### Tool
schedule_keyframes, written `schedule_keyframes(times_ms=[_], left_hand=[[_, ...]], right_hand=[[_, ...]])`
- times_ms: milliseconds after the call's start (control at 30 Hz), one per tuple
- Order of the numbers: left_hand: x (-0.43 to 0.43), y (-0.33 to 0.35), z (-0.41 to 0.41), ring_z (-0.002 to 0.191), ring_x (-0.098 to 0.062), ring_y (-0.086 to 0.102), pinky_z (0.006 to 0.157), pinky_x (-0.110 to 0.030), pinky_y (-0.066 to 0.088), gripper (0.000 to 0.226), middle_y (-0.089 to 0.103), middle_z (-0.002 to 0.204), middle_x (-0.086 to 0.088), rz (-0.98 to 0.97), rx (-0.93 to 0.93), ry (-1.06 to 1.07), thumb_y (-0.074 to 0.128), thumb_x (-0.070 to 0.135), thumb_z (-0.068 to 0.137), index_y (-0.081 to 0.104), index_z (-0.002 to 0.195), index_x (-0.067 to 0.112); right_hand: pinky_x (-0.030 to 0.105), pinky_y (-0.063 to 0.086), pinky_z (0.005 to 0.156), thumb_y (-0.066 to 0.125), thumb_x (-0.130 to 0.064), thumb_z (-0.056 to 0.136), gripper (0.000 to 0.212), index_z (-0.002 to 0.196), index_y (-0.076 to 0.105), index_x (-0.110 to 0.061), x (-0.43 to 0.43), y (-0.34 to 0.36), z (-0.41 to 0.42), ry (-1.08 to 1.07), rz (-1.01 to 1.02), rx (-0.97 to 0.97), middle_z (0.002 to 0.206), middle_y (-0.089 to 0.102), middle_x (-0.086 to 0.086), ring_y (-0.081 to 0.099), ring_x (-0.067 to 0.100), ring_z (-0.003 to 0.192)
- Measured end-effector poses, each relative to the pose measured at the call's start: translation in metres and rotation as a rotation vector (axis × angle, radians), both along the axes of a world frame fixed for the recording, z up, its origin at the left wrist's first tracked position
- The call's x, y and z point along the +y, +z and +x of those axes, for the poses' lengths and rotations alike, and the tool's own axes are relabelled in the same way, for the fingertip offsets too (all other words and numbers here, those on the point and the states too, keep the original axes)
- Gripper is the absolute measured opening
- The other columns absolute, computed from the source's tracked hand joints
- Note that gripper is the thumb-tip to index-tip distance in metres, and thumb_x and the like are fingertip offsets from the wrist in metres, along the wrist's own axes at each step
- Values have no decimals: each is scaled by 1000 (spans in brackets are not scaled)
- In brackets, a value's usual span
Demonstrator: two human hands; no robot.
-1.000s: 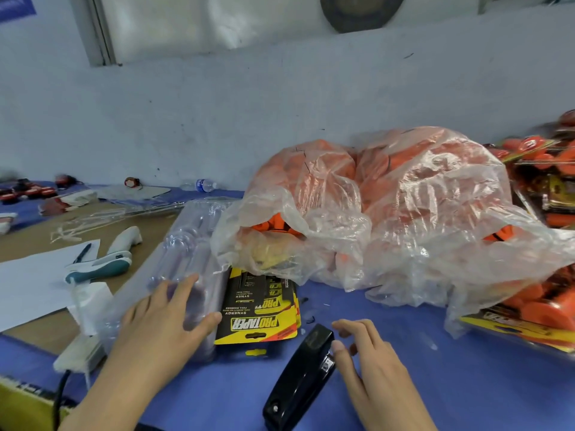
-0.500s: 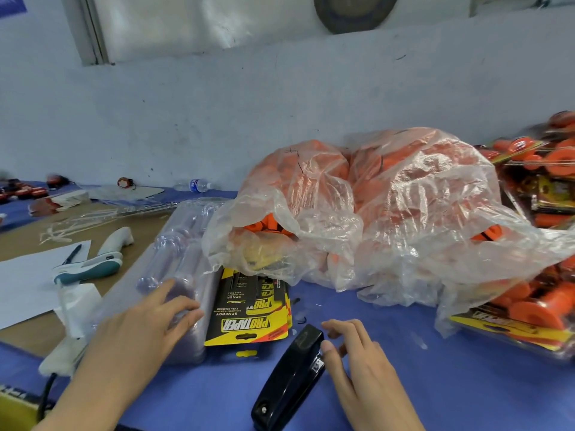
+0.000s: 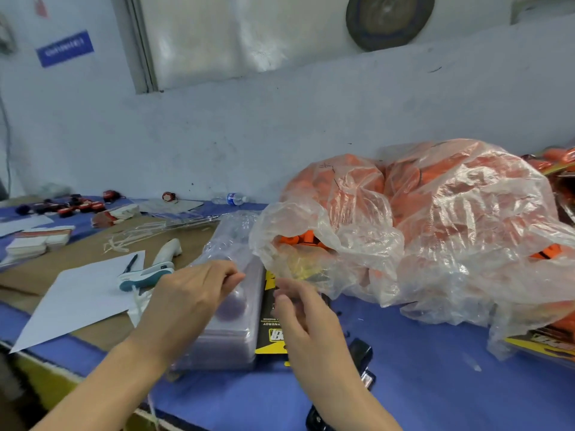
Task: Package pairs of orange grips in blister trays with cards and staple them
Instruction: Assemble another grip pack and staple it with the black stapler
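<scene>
So, left to right: white paper sheet [image 3: 84,295] with a dark pen [image 3: 130,263] on it lies on the brown cardboard panel [image 3: 77,259], a white-and-teal handheld tool [image 3: 152,270] just beside it. Left hand [image 3: 189,301] sits over the stack of clear plastic blister trays [image 3: 231,334], thumb and fingers pinched narrow at the top tray's edge; can't tell if a tray is actually gripped. Stack of black-and-yellow printed cards [image 3: 270,335] touches the trays' right side. Right hand [image 3: 306,325] hovers over the cards, fingers loosely curled, holding nothing visible. Black stapler [image 3: 362,359] lies on the blue table cover [image 3: 435,368], partly hidden by the right forearm. Orange grips [image 3: 300,237] show through the mouth of the big crumpled clear plastic bag [image 3: 435,228], behind the cards.
</scene>
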State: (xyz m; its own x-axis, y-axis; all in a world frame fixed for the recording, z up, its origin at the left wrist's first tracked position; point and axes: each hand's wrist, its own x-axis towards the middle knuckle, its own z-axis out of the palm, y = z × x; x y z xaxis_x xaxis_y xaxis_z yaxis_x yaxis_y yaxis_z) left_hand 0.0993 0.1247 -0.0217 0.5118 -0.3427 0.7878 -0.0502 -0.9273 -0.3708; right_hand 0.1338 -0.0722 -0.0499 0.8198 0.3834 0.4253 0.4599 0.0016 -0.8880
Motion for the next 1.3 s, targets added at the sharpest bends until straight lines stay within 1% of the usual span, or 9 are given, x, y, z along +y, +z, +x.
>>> schedule_keyframes(times_ms=[133, 233, 300, 467, 633, 733, 933, 1133, 1300], left_hand=[[1, 9, 1, 56, -16, 61, 48, -33, 49, 31, 66, 71, 3, -118, 44, -10, 48, 38, 97, 67, 89, 14], [-3, 5, -2, 68, -14, 67, 59, -35, 55, 37, 71, 80, 5, -238, 146, 14, 43, 45, 96, 68, 93, 17], [-2, 4, -6, 81, -10, 70, 71, -33, 57, 37, 73, 94, 10, -348, 211, -14, 43, 48, 95, 70, 96, 21], [16, -3, -21, 103, 5, 59, 85, -10, 44, 26, 65, 116, 21, -642, 344, -73, 47, 39, 99, 59, 121, 37], [23, -2, -28, 110, 5, 56, 91, -23, 49, 37, 61, 121, 23, -716, 470, -50, 34, 52, 97, 52, 128, 42], [24, -4, -29, 107, 10, 56, 87, -12, 47, 37, 62, 119, 24, -749, 509, -65, 34, 54, 96, 51, 127, 43], [27, -1, -28, 107, 11, 55, 89, -17, 48, 31, 63, 117, 23, -814, 551, -105, 40, 49, 98, 54, 125, 40], [24, 4, -25, 112, 19, 43, 86, 0, 34, 42, 50, 125, 27, -616, 598, -61, 39, 60, 94, 49, 129, 39], [25, 9, -21, 120, -2, 50, 94, -18, 38, 42, 54, 133, 15, -318, 496, 62, 36, 52, 99, 47, 134, 32]], right_hand=[[29, 58, 65, 54, -15, 97, 18, 89, 69, -8, 62, 23, 17, 291, 280, 779, 84, 69, 9, 69, 17, 63], [32, 58, 61, 55, -8, 95, 18, 93, 73, -2, 77, 27, 20, 397, 431, 1064, 82, 73, 13, 72, 21, 64], [31, 58, 58, 53, -14, 100, 23, 102, 72, -1, 78, 24, 19, 443, 572, 1143, 85, 75, 14, 74, 22, 69], [26, 58, 61, 60, -22, 96, 25, 105, 71, -2, 78, 19, 11, 495, 674, 1102, 93, 75, 10, 74, 18, 79], [26, 59, 60, 69, -19, 80, 33, 108, 67, -1, 86, 16, 7, 502, 764, 1130, 86, 71, 11, 70, 18, 72], [26, 59, 58, 71, -19, 73, 36, 105, 67, -2, 92, 12, 4, 502, 834, 1155, 80, 70, 10, 68, 16, 66], [24, 57, 53, 64, -14, 89, 21, 108, 67, -4, 94, 5, 4, 529, 887, 1195, 81, 68, 9, 65, 14, 65], [26, 56, 58, 63, -9, 91, 9, 94, 68, -2, 89, 10, 13, 428, 568, 1016, 70, 63, 7, 61, 13, 60], [28, 52, 58, 51, -1, 94, 17, 90, 67, -6, 84, 12, 17, 389, 399, 786, 62, 58, 1, 52, 9, 52]])
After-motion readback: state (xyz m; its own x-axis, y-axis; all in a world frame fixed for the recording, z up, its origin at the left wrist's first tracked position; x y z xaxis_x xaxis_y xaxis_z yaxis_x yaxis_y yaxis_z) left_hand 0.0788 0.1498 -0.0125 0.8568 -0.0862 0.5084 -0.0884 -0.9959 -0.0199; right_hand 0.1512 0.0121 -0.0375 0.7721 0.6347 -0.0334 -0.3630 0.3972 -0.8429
